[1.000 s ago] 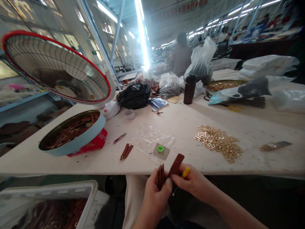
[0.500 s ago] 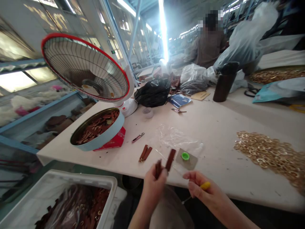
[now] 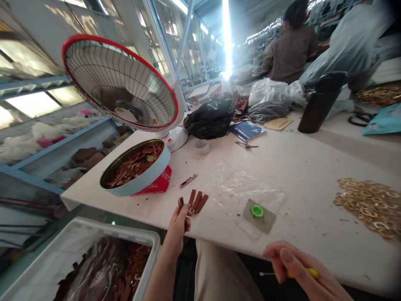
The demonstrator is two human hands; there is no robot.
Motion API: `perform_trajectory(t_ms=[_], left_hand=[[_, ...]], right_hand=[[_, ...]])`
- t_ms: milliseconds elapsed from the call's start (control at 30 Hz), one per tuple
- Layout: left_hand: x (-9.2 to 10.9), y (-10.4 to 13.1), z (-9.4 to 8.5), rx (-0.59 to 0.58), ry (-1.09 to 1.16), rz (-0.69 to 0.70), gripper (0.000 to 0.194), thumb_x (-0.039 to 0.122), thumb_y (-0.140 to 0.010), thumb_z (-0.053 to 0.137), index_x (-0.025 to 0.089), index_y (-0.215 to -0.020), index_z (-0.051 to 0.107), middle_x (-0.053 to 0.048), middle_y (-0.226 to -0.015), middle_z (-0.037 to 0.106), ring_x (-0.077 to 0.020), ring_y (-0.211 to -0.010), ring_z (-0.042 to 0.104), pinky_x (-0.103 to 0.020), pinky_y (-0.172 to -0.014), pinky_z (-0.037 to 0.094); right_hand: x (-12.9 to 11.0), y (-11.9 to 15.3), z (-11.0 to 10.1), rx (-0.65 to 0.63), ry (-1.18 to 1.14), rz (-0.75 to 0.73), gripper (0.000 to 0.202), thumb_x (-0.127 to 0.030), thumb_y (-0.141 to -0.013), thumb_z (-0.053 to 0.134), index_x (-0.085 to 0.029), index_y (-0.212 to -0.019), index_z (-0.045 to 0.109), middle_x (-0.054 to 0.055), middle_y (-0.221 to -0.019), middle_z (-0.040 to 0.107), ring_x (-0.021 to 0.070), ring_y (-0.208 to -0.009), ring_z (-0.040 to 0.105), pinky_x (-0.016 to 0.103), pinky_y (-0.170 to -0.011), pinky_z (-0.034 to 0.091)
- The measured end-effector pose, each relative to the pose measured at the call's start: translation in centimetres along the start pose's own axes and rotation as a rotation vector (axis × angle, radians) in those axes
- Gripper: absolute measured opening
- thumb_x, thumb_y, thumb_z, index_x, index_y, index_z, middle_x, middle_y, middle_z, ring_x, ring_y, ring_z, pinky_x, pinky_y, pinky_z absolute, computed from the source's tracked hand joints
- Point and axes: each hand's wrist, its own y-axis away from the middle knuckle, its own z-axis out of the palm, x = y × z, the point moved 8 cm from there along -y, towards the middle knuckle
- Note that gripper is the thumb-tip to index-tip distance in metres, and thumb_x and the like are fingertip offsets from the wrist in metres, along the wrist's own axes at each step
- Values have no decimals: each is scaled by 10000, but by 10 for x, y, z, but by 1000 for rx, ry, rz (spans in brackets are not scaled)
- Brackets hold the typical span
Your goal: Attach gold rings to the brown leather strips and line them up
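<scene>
My left hand [image 3: 179,223] is closed on small brown strips at the table's front edge, its fingers beside a fan of several brown strips [image 3: 197,202] lying on the table. At the lower right, my right hand [image 3: 293,263] holds a tool with a yellow handle [image 3: 311,273] and a thin metal shaft pointing left. Between the hands, farther in, a green cap [image 3: 257,211] sits on a grey square pad [image 3: 266,224]. Many gold rings [image 3: 369,205] are heaped at the right.
A round tin [image 3: 140,179] of brown pieces rests tilted on a red box by a fan [image 3: 125,83]. Thread snips [image 3: 189,180], clear plastic, a black bag [image 3: 209,119] and a dark bottle [image 3: 321,102] are on the table. A white bin [image 3: 153,238] stands lower left; a person is beyond.
My left hand has moved left to the strips on the table, where another strip now lies. My right hand has moved right and down, still with the yellow-handled tool. The view has shifted.
</scene>
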Motion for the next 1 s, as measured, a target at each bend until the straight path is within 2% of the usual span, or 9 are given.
perform_trajectory(t_ms=[67, 200, 300, 533, 633, 733, 800, 900, 1000], left_hand=[[7, 37, 30, -151, 118, -23, 488, 515, -787, 434, 117, -1044, 548, -42, -741, 590, -109, -519, 521, -223, -476, 379], [20, 121, 110, -684, 526, -247, 420, 456, -746, 604, 100, -968, 591, -31, -620, 601, -97, -459, 541, -186, -422, 370], [29, 159, 137, -828, 612, -325, 362, 410, -701, 692, 99, -868, 609, -50, -615, 645, -99, -463, 575, -165, -410, 381], [26, 191, 150, -928, 597, -414, 337, 423, -730, 671, 109, -836, 611, -84, -653, 684, -124, -509, 614, -184, -460, 429], [28, 197, 153, -933, 621, -371, 330, 391, -718, 687, 89, -837, 632, -64, -625, 658, -59, -417, 511, -148, -403, 341], [30, 203, 163, -966, 629, -341, 302, 355, -701, 700, 70, -782, 642, 5, -473, 541, -23, -361, 369, -143, -368, 228], [28, 204, 167, -926, 612, -350, 285, 360, -701, 689, 83, -735, 631, 29, -435, 487, -25, -356, 336, -150, -369, 211], [26, 193, 163, -756, 596, -332, 303, 383, -654, 726, 126, -765, 610, 12, -568, 569, -19, -380, 343, -151, -381, 239], [23, 177, 156, -635, 567, -292, 458, 455, -547, 791, 165, -850, 606, 58, -512, 504, -18, -377, 317, -140, -378, 235]], right_hand=[[-6, 2, 4, -9, 26, -24, 340, -487, -887, 375, -234, -902, 602, 6, -650, 579, 175, -662, 586, 248, -654, 486], [-25, 7, 2, -16, -14, -39, 326, -466, -876, 412, -195, -1008, 539, 6, -690, 585, 161, -629, 576, 261, -604, 475], [-33, 16, 0, -92, -140, 4, 292, -472, -865, 427, -192, -826, 500, -33, -544, 542, 142, -511, 553, 255, -520, 447], [-38, 30, -23, -31, -211, 71, 245, -396, -805, 518, -171, -705, 514, -48, -536, 512, 92, -507, 477, 216, -510, 377], [-36, 31, -21, -60, -291, 103, 238, -398, -792, 514, -176, -707, 508, -65, -500, 496, 77, -444, 454, 195, -447, 346], [-30, 36, -21, -15, -239, 135, 234, -405, -801, 493, -189, -714, 477, -89, -452, 459, 67, -348, 403, 180, -361, 301], [-30, 40, -26, 38, -148, 89, 247, -414, -839, 454, -190, -737, 472, -98, -436, 437, 64, -335, 378, 177, -361, 297], [-33, 47, -46, 136, 100, -55, 259, -417, -871, 441, -181, -805, 524, -66, -529, 488, 82, -465, 451, 188, -458, 348], [-14, 53, -86, 256, 482, 24, 166, -350, -838, 517, -198, -880, 567, -38, -648, 569, 108, -580, 521, 201, -531, 374]])
